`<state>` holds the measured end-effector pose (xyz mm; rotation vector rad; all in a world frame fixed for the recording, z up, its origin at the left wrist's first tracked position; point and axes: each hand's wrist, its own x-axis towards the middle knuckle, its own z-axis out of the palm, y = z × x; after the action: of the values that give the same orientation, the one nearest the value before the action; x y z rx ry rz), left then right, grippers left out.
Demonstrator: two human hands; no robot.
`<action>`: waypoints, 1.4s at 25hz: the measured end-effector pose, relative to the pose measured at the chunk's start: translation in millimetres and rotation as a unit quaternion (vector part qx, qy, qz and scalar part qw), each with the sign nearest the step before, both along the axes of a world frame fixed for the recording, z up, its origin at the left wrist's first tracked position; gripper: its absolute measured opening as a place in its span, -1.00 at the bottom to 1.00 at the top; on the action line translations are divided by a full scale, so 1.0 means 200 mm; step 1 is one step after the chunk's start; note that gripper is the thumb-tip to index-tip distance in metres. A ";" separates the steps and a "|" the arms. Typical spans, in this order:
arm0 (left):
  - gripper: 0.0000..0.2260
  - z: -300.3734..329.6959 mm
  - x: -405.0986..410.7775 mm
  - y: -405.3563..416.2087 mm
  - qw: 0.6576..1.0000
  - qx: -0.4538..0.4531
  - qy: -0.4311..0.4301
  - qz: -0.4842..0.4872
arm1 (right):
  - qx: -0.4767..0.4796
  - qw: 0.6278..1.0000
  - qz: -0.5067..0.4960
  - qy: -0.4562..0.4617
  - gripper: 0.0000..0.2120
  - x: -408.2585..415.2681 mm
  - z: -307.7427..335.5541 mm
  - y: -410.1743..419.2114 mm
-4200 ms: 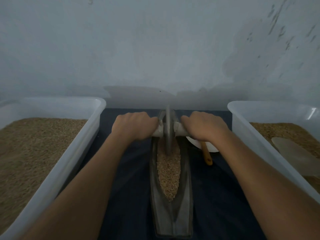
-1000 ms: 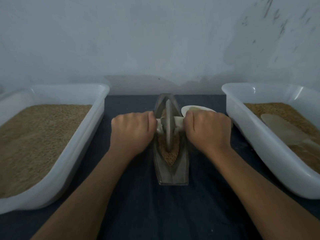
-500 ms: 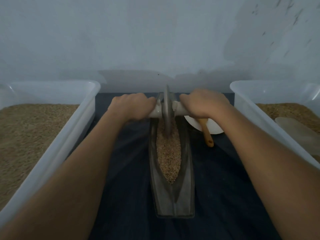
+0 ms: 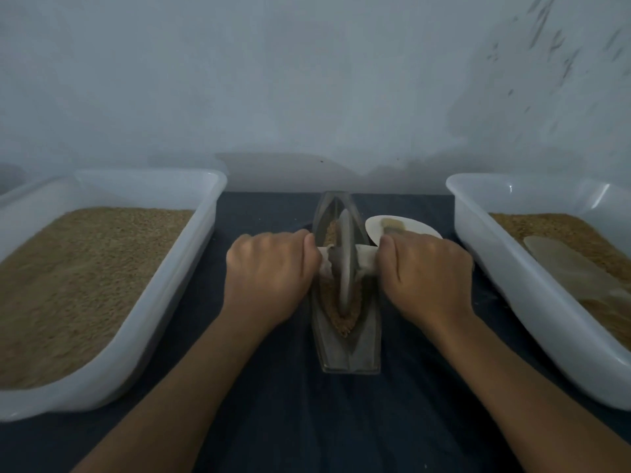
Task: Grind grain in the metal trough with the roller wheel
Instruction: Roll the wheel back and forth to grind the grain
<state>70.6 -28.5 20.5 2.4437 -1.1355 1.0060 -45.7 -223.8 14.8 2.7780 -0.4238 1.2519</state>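
1. Grain lies heaped in the metal trough, which stands lengthwise in the middle of the dark cloth-covered surface, between two tubs.
2. Left of it sits a big white tub full of grain; the right white tub holds grain too, with a pale flat scoop lying on top.
3. Both arms reach forward. The left hand is wrapped round the white handle on its side; the right hand is curled round the other end.
4. Between them the roller wheel stands upright on edge in the grain, near the trough's nearer half.
5. A small white dish peeks out just beyond the right hand's knuckles.
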 end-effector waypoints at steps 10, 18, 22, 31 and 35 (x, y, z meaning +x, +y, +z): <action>-0.58 0.18 0.44 -0.32 0.961 0.213 0.165 0.066 | 0.068 0.942 -0.029 0.326 -0.65 0.50 0.16 -0.35; -0.82 0.02 0.21 -0.12 0.985 0.162 0.019 0.052 | 0.009 0.994 -0.052 0.094 -0.52 0.28 0.09 -0.11; -0.68 -0.01 0.02 -0.02 0.998 0.058 -0.022 0.021 | 0.015 1.000 -0.011 0.014 -0.52 0.02 0.00 0.01; -0.81 0.03 0.24 -0.13 0.984 0.173 0.015 0.036 | 0.036 0.988 -0.063 0.140 -0.48 0.31 0.13 -0.14; -0.78 0.12 0.46 -0.28 0.966 0.172 0.186 0.052 | 0.100 0.949 -0.069 0.292 -0.44 0.54 0.21 -0.29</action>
<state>163.3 -84.2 45.0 2.8267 -1.1319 0.3606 61.6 -281.3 56.4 3.0264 -0.7004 0.3327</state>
